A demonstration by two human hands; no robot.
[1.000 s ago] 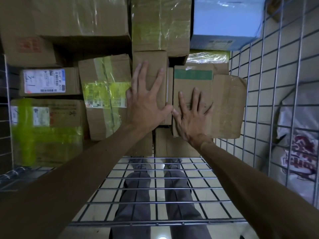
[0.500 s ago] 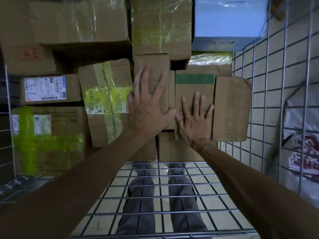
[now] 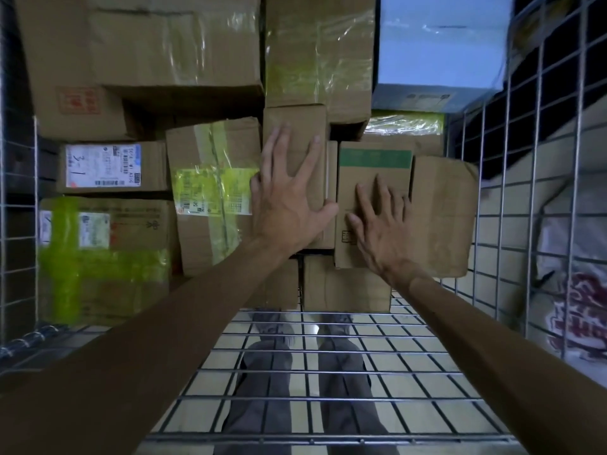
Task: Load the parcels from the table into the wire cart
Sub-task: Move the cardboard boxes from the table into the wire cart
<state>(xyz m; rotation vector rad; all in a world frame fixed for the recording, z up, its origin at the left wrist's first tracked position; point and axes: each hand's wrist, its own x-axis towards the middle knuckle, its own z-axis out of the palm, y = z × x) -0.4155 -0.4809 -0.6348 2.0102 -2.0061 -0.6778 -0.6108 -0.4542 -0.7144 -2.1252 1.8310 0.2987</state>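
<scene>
Your left hand (image 3: 289, 205) lies flat on the narrow brown parcel (image 3: 297, 119) at the centre of the frame. Its fingers are straight and spread and grip nothing. Your right hand (image 3: 382, 234) presses the same way on the green-banded parcel (image 3: 372, 178) just to the right, with its fingers splayed and released, and the two thumbs nearly meet. Both parcels stand inside the wire cart (image 3: 492, 224), packed tight among other cardboard boxes. A creased brown parcel (image 3: 443, 221) touches the green-banded one on the right, against the mesh wall. A yellow-taped parcel (image 3: 213, 192) sits just left of your left hand. Further left are a box with a white label (image 3: 111, 167) and, below it, a large box crossed with green tape (image 3: 105, 257). Bigger cartons fill the top of the frame, and a pale blue box (image 3: 440, 44) sits in the upper right. In the lower middle, your legs (image 3: 269, 392) show through the cart's wire grid. A white printed bag (image 3: 578, 310) lies outside the mesh at the right edge.
</scene>
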